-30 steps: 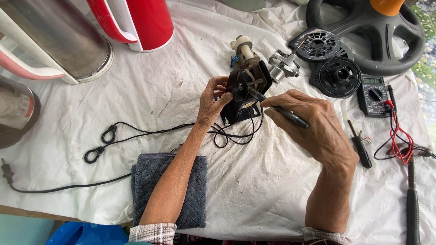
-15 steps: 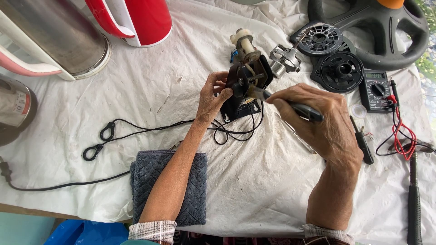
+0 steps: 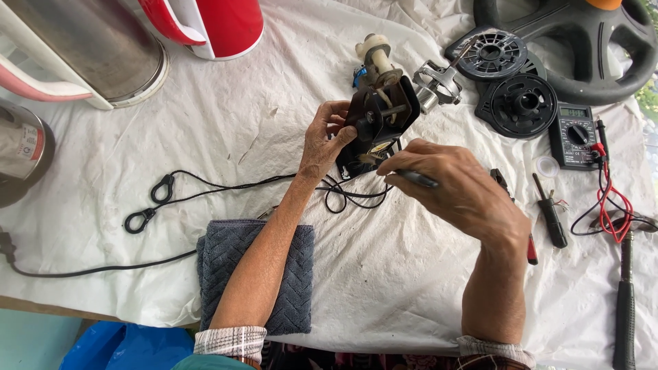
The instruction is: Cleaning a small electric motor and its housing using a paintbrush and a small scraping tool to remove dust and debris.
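Head view: the left hand (image 3: pixel 327 140) grips a small black electric motor assembly (image 3: pixel 379 123), its fingers closed around the left edge of the housing and holding it tilted above the table (image 3: pixel 226 123), which is covered with a white cloth. The right hand (image 3: pixel 460 192) pinches a slim dark tool (image 3: pixel 415 179), fingers closed on its shaft, with the tip touching the lower part of the motor. Thin black wires (image 3: pixel 346 195) hang from the motor and loop on the cloth just below it; a black power cord (image 3: pixel 147 212) trails off to the left. A grey towel (image 3: pixel 236 264) lies under the left forearm. A digital multimeter (image 3: pixel 574 135) with red and black leads sits to the right, near a screwdriver (image 3: pixel 550 212). Two round black plastic parts (image 3: pixel 510 82) lie beyond the motor, beside a black steering wheel (image 3: pixel 582 41). A red and white appliance (image 3: pixel 219 24) stands at the upper left.
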